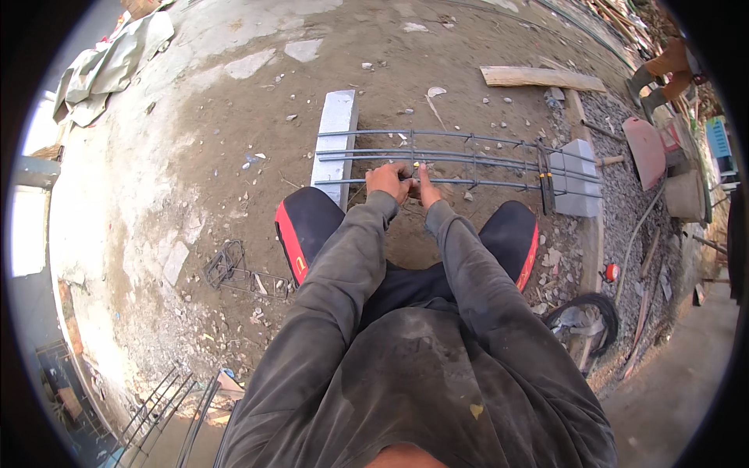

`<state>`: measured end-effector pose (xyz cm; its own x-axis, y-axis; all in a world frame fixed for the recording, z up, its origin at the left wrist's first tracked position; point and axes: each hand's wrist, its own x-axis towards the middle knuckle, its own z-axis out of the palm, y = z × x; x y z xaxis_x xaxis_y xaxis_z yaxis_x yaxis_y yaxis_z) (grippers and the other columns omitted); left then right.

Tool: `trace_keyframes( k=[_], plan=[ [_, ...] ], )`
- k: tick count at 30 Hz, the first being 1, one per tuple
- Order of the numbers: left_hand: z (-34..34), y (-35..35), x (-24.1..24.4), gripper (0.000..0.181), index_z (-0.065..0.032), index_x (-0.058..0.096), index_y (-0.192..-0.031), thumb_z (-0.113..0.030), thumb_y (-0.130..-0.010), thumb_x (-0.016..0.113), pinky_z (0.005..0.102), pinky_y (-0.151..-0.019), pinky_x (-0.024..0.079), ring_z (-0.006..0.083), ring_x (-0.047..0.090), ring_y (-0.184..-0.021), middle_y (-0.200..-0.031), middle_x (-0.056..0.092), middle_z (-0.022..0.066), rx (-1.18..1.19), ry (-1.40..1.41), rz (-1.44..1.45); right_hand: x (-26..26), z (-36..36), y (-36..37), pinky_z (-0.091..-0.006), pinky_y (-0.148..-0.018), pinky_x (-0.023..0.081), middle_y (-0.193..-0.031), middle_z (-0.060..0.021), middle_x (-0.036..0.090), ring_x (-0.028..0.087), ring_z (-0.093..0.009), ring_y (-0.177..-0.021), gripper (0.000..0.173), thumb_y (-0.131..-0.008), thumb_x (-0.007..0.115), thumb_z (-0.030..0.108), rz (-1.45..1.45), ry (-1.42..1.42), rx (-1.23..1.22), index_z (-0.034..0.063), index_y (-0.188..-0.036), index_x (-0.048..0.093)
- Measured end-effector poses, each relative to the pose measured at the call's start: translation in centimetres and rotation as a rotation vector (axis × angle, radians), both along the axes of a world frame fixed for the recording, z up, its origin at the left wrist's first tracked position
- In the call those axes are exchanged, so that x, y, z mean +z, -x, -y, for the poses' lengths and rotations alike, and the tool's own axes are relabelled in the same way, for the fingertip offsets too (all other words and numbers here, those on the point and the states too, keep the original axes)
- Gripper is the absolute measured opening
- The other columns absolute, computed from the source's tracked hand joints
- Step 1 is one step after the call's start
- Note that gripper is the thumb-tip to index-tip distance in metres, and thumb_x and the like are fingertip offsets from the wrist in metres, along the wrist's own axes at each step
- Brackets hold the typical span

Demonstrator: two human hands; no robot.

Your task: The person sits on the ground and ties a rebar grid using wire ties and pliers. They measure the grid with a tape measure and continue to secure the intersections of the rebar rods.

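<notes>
A long, narrow rebar cage (474,158) of thin steel bars with wire stirrups lies crosswise before my knees. Its left end rests on a pale block (335,140), its right end on another pale block (572,202). My left hand (386,179) closes its fingers around the near bar, beside the leftmost visible stirrup (412,143). Right against it, my right hand (429,188) grips the cage at the same stirrup, thumb raised. The fingertips hide what lies between them. Pincers (549,196) with yellow marks on the handles lean across the bars near the right block.
Wooden boards (541,78) border gravel (629,234) on the right, near a reddish shovel blade (643,153). Coiled black wire (605,319) and a red tape measure (612,272) lie right. Loose stirrups (231,269) lie left. Another person's boots (646,93) stand far right.
</notes>
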<state>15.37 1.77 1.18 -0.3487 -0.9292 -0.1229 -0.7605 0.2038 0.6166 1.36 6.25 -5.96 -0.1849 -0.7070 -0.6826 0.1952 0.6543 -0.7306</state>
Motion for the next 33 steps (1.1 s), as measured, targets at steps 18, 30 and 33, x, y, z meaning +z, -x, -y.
trace_keyframes(
  k=[18,30,33],
  plan=[
    [1.3,-1.7,-1.9,0.028,-0.0110,0.078,-0.097,-0.034,-0.082,0.079,0.0436,-0.086,0.053,0.0326,0.072,-0.092,-0.093,0.077,0.0124,-0.119,-0.043,-0.100,6.4,-1.5,-3.1,-0.0382,-0.044,0.053,-0.062,-0.0089,0.059,0.059,-0.020,-0.048,0.050,-0.100,0.060,0.045,-0.068,0.005,-0.224,-0.0040,-0.088,0.065],
    [2.2,-1.3,-1.1,0.027,-0.0141,0.079,-0.096,-0.038,-0.083,0.081,0.0464,-0.093,0.047,0.0301,0.072,-0.095,-0.093,0.077,0.0106,-0.079,-0.199,-0.048,2.4,-6.4,-3.8,-0.0557,-0.072,0.054,-0.084,-0.0199,0.071,0.069,-0.043,-0.082,0.031,-0.104,0.051,0.032,-0.907,0.309,0.231,0.0044,-0.102,0.063],
    [2.3,-0.6,-1.7,0.023,-0.0156,0.080,-0.093,-0.036,-0.082,0.082,0.0494,-0.095,0.044,0.0305,0.072,-0.096,-0.091,0.078,0.0085,-0.060,-0.246,-0.074,3.3,-7.8,-4.9,-0.0583,-0.082,0.052,-0.092,-0.0225,0.071,0.067,-0.048,-0.093,0.029,-0.103,0.050,0.032,-1.043,0.276,0.369,0.0060,-0.110,0.061]
  ],
)
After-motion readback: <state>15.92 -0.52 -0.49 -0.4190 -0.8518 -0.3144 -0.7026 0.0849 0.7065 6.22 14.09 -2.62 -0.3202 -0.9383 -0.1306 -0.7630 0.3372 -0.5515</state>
